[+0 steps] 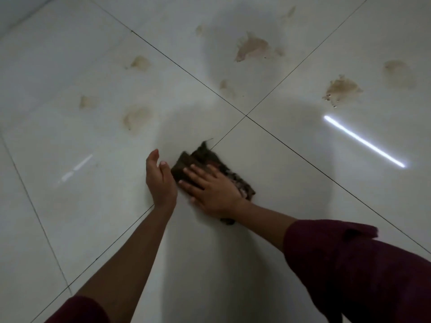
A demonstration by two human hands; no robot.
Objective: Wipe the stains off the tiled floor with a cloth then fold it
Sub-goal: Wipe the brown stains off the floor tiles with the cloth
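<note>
Both my arms reach forward and down toward a pale tiled floor (70, 217), dark red sleeves (349, 264) pushed up past the forearms. My right hand (213, 188) lies flat, palm down, fingers spread wide, pressing a dark crumpled cloth (205, 157) against the floor near a grout line. The cloth shows beyond my fingertips and beside my wrist. My left hand (159, 177) stands on its edge just beside the cloth's left side, open, fingers together and slightly curled, gripping nothing. Brown stains (253, 46) mark the tiles farther ahead, well apart from the cloth.
</note>
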